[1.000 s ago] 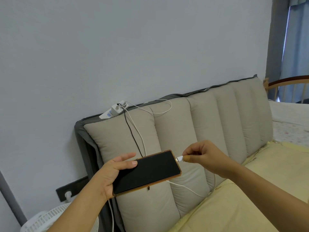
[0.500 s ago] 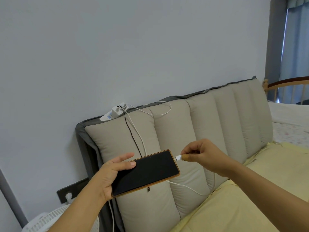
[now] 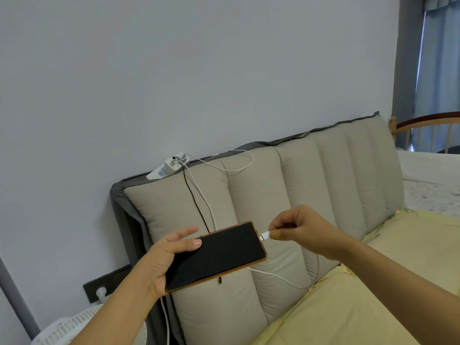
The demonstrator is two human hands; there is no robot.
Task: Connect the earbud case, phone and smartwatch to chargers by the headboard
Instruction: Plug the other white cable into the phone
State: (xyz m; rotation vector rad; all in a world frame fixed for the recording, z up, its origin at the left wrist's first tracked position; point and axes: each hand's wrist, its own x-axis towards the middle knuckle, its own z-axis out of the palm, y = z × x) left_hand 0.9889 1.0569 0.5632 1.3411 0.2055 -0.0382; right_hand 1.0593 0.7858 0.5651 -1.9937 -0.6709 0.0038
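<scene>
**Plug at the phone's port, not yet seated**

1 phone [image 3: 216,255] shows, dark screen up, in an orange-edged case, held in the air in front of the headboard [image 3: 298,195] near the bed's left end. The left hand [image 3: 164,257] grips its near end, thumb curled over the screen edge and fingers wrapped underneath. The right hand [image 3: 298,229] pinches 1 white plug [image 3: 264,235] between thumb and curled fingers; the metal tip sits just at the phone's far short edge, and a sliver of tip is visible between them.

On the headboard's top edge lies 1 white power strip [image 3: 169,168] carrying 2 white chargers [image 3: 177,161]. I count 3 cables: 1 black cable [image 3: 193,200] and 2 white cables [image 3: 209,207], 1 looping along the top edge, 1 dropping behind the phone.

The yellow bedsheet [image 3: 348,307] lies open below the hands. At the bed's left edge stand 1 white fan [image 3: 74,327] and 1 dark wall socket [image 3: 104,285], close to the left forearm.
</scene>
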